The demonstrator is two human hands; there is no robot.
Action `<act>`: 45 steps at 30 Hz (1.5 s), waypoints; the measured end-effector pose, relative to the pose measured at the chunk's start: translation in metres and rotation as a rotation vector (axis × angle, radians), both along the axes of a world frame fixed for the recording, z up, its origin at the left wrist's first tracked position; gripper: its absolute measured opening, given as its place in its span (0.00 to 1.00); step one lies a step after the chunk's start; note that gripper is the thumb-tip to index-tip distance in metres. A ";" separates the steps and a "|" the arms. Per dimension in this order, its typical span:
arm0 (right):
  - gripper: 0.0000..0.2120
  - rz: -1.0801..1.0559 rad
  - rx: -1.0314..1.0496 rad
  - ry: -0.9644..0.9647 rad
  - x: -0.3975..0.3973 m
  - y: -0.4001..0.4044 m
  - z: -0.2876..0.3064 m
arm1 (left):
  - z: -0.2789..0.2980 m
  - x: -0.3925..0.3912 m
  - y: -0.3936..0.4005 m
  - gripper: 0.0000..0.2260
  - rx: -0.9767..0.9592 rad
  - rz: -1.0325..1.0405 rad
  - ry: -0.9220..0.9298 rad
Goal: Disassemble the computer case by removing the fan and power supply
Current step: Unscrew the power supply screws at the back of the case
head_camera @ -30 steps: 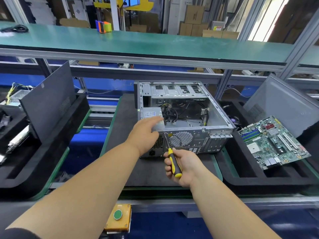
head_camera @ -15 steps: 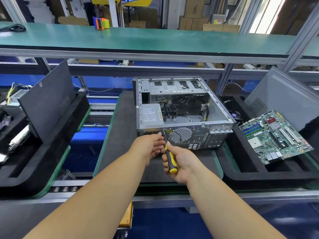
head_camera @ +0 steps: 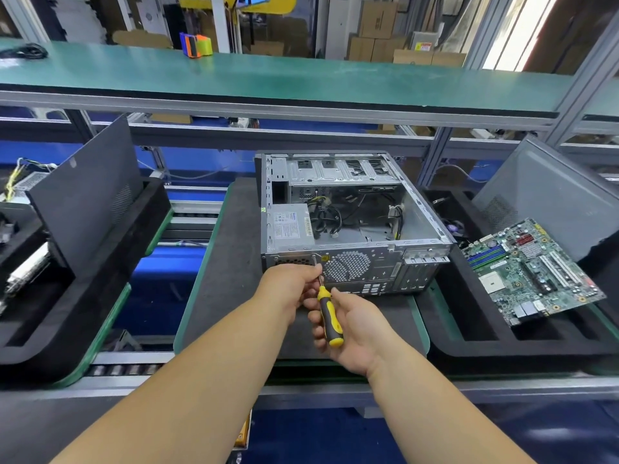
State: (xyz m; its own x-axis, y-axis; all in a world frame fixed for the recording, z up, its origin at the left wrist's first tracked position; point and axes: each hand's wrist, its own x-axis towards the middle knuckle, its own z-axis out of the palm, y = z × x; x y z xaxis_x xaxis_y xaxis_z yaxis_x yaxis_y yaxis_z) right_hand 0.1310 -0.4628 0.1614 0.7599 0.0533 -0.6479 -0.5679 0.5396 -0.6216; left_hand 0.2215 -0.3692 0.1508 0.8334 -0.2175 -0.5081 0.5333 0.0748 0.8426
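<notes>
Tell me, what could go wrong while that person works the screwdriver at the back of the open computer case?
The screwdriver tip could slip off the screw; the left hand pinches the shaft right beside it and might get jabbed. A freed screw could drop onto the dark mat or roll away. Once loose, the power supply may shift, tugging the cables beside it.

Both my forearms extend forward and converge at centre. My right hand [head_camera: 351,324] is wrapped around the screwdriver [head_camera: 329,316] handle, palm turned left, thumb uppermost. My left hand [head_camera: 291,286] is curled just ahead of it, its fingertips [head_camera: 316,270] pinching the shaft near the tip.
</notes>
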 end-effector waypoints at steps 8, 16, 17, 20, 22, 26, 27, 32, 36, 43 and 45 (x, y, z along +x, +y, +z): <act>0.14 -0.028 -0.061 -0.033 0.002 -0.001 0.004 | 0.010 0.001 -0.001 0.08 -0.275 0.000 0.199; 0.11 -0.123 -0.010 0.022 0.003 0.005 -0.008 | 0.009 0.007 0.000 0.13 -0.341 0.090 0.293; 0.11 -0.131 0.020 0.027 0.002 0.006 -0.010 | 0.008 0.007 0.000 0.13 -0.339 0.095 0.295; 0.13 -0.143 0.104 0.033 0.003 0.007 -0.011 | 0.005 0.008 0.000 0.12 -0.337 0.101 0.297; 0.15 -0.133 0.139 0.037 0.004 0.005 -0.009 | 0.004 0.009 -0.001 0.13 -0.340 0.107 0.304; 0.18 -0.122 0.177 0.053 0.005 0.003 -0.002 | 0.005 0.010 -0.001 0.13 -0.347 0.112 0.309; 0.18 -0.126 0.168 0.055 0.005 0.004 -0.001 | 0.005 0.009 -0.002 0.13 -0.346 0.112 0.310; 0.17 -0.126 0.102 0.056 0.005 0.006 0.000 | 0.008 0.008 -0.003 0.12 -0.359 0.124 0.317; 0.15 -0.132 0.064 0.057 0.004 0.005 -0.003 | 0.008 0.008 -0.001 0.13 -0.368 0.131 0.319; 0.14 -0.172 0.060 0.046 0.006 0.008 -0.007 | 0.007 0.008 0.003 0.14 -0.414 0.115 0.294; 0.13 -0.182 0.012 0.054 0.006 0.007 -0.007 | 0.007 0.008 0.005 0.14 -0.423 0.103 0.301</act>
